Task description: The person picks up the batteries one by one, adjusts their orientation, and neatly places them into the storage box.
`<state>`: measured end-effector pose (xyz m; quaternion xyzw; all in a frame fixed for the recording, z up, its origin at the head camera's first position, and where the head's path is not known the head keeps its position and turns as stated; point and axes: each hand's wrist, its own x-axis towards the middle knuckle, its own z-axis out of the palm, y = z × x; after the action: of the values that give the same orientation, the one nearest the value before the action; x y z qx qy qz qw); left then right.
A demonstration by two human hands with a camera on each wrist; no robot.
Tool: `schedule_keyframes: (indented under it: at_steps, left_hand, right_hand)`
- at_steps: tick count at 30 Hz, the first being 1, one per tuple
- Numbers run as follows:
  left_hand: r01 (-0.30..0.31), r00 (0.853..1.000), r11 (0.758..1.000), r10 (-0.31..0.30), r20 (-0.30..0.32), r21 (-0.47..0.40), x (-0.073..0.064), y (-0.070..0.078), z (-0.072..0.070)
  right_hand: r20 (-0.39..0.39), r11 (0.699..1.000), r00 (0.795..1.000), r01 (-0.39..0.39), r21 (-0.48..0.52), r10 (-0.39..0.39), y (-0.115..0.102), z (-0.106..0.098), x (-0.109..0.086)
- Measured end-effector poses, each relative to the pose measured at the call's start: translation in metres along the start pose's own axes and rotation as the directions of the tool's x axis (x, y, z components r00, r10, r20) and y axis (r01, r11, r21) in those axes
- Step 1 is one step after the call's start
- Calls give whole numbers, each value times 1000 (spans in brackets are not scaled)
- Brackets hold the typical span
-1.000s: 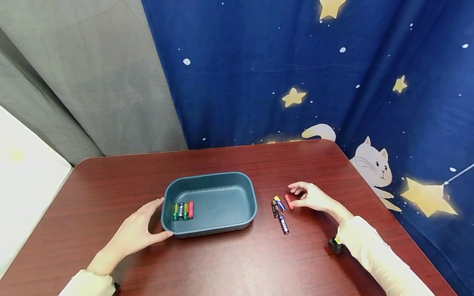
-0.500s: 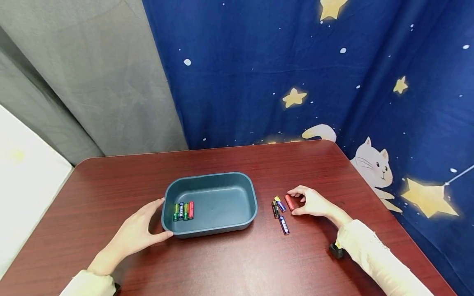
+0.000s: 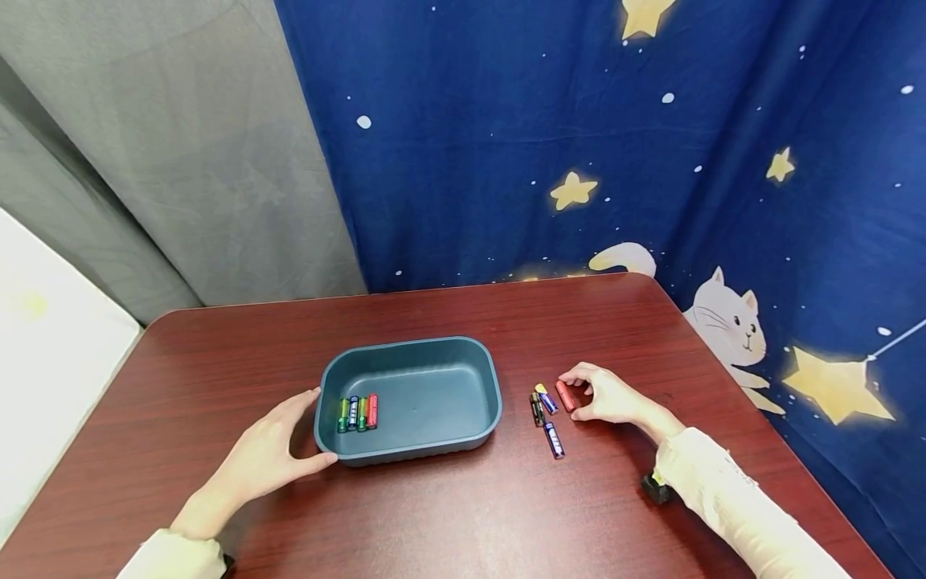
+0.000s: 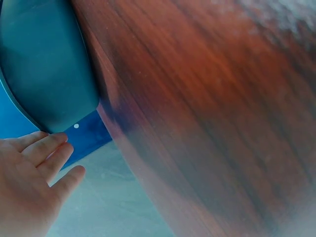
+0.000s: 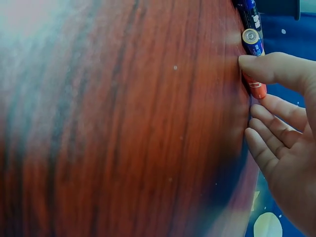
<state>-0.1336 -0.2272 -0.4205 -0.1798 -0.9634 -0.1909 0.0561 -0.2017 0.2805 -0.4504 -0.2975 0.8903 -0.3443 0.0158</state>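
Note:
My right hand pinches a red battery by its ends between thumb and fingers, low over the table. In the right wrist view, the thumb crosses the red battery and the other fingers extend beside it. Close to its left lie a blue-and-yellow battery, a black battery and a blue-and-white battery. My left hand rests at the left end of a dark teal plastic bin, fingers and thumb spread along its rim. Inside, a red battery ends a row of several batteries.
The reddish-brown wooden table has rounded far corners. Behind it hang a grey curtain and a blue curtain with stars. A white surface borders the table's left side.
My right fingers have closed in on the red battery beside the loose ones and now pinch it. My left hand and the bin have stayed in place.

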Motion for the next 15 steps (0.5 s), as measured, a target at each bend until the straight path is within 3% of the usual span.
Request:
schedule_keyframes:
  at_steps: [15]
  left_hand:
    - [-6,1000,1000,6,-8,-1,-1,-3,2]
  right_hand:
    - [-68,999,998,-15,-35,13,1,3,2]
